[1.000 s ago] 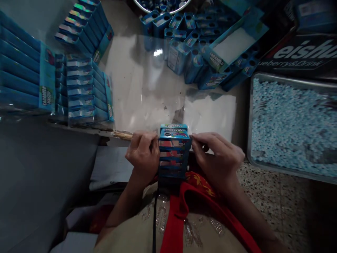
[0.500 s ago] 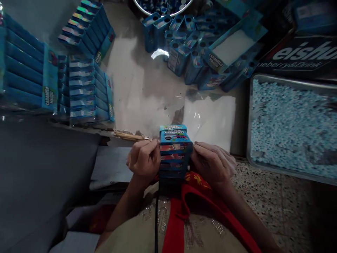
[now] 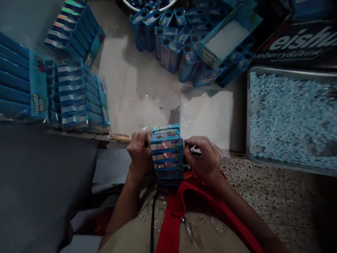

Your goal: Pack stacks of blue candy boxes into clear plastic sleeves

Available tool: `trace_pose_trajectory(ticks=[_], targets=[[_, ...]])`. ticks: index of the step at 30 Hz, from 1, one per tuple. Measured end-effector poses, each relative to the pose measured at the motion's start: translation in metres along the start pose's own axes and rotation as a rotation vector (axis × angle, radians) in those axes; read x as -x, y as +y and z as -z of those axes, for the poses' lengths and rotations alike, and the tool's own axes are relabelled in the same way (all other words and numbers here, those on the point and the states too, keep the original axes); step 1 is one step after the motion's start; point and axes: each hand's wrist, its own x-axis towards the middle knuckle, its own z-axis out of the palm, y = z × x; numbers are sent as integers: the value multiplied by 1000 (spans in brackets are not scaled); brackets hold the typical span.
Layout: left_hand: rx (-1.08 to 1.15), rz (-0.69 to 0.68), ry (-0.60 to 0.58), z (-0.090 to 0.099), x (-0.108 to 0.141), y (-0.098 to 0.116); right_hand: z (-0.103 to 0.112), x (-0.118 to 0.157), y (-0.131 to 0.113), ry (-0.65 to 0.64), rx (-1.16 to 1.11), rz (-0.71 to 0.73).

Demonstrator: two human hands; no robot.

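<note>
At the near edge of the table (image 3: 147, 79), the stack (image 3: 167, 154) stands between left hand (image 3: 139, 146) and right hand (image 3: 202, 154), both pinching what looks like film (image 3: 217, 150) at its sides, probably to keep it square and steady.

One view serves here, from a camera on the person's head, facing forward and steeply down; the beige shirt (image 3: 131, 239) fills the bottom edge, nearest the lens, and the left hand (image 3: 139, 149), right hand (image 3: 202, 154) and stack of blue boxes (image 3: 167, 153) fall close by, around the middle, seen from above; the tabletop (image 3: 123, 73) stretches farther off, the metal bowl (image 3: 172, 5) is cut by the top edge, and the tray (image 3: 248, 116) by the right
</note>
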Motion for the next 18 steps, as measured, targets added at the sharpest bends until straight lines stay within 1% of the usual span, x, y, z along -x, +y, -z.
trace_pose_trajectory(ticks=[4,7,9,10,12,14,16,18], targets=[[-21,-123,-46,5,6,-5,-2,-1,0,-26,3,-79],[9,-232,-76,13,12,-16,-4,-2,-1,-36,-24,-138],[26,-274,-128,17,14,-26,-6,-2,0,-65,-61,-138],[25,-281,-157,18,13,-30,-6,-2,0,-81,-79,-121],[8,-251,-193,16,11,-37,-7,0,1,-86,-102,-70],[-10,-206,-181,11,7,-38,-8,1,2,-62,-112,-53],[-14,-198,-143,6,5,-35,-8,2,2,-36,-133,-104],[-15,-218,-121,4,6,-31,-11,3,-1,-32,-181,-214]])
